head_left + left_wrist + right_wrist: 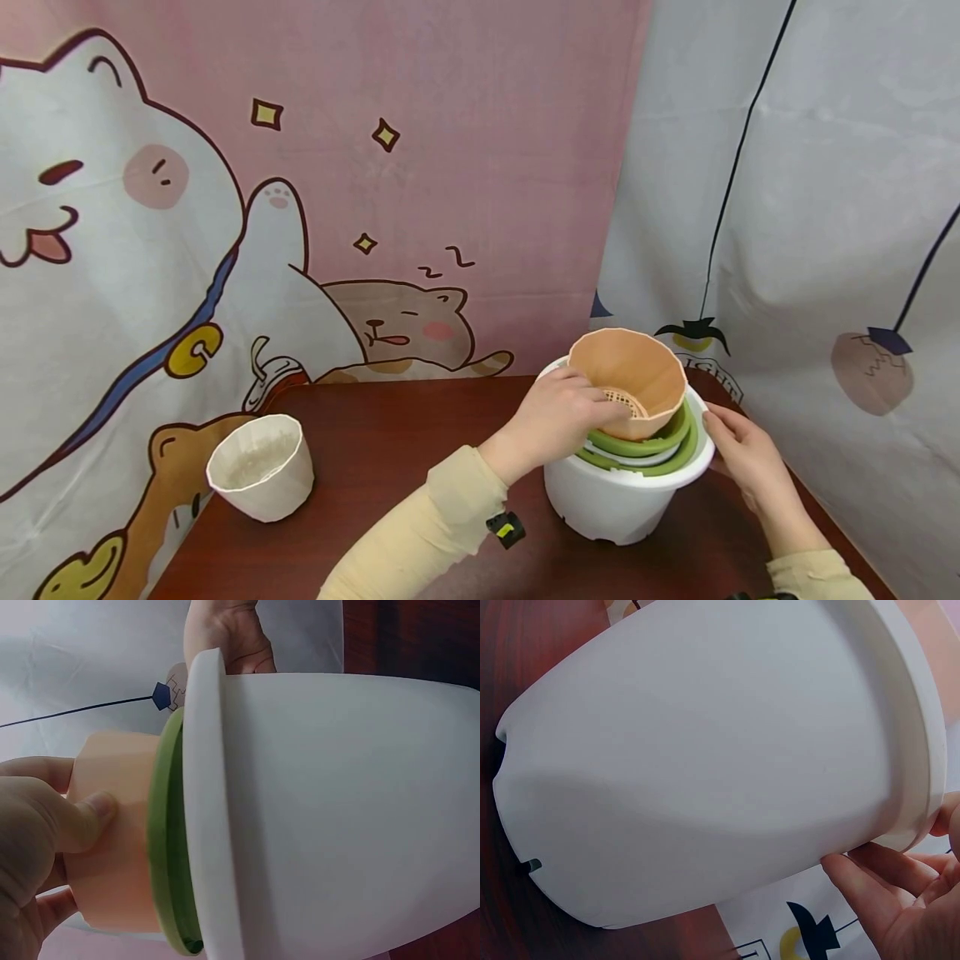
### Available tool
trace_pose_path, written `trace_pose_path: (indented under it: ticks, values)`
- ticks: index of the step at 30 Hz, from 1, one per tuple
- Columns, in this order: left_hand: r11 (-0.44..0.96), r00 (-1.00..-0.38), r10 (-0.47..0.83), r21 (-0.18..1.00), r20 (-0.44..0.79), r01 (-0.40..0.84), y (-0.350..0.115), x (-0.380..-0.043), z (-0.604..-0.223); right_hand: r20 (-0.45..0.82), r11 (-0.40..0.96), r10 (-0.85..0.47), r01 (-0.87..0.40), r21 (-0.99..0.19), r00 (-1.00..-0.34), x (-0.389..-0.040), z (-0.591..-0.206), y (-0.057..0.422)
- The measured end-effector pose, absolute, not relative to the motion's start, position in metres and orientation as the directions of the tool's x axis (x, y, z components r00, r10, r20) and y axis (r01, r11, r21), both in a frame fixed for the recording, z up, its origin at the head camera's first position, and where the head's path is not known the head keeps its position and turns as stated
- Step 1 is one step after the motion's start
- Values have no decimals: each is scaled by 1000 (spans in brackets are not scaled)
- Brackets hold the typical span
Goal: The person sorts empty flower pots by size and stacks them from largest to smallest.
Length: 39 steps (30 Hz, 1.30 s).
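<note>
A large white flower pot (615, 500) stands upright on the table at the right, with green pots (678, 433) and a white one nested inside it. On top, an orange plastic pot (637, 367) with a mesh bottom sits tilted in the stack. My left hand (558, 417) pinches the orange pot's near rim, fingers inside and thumb outside, as the left wrist view shows. At the right side of the large pot, my right hand (750, 458) grips its rim, thumb on top and fingers (877, 892) beneath.
A white faceted pot (262, 471) stands apart at the table's left. The dark red table (390, 467) backs onto a cartoon-printed cloth (480, 167), and another printed cloth wall (825, 208) rises along the right.
</note>
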<state>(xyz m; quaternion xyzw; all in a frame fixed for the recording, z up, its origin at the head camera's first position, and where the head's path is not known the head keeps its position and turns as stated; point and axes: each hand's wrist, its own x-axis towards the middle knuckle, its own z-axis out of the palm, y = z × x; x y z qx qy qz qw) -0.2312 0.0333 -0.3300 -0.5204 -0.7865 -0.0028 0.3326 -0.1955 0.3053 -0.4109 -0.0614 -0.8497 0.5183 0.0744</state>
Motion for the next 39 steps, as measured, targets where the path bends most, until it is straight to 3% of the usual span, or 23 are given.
trace_pose_path:
  ticks: [5,39]
  values:
    - [468,-282,836,-342,471,815,35,-231,-333,60,453,182,29,-891,-982,-195,-410,305]
    - [498,-397,856,-320,332,806,43,-230,-339,72,432,182,14,-902,-981,-195,-413,307]
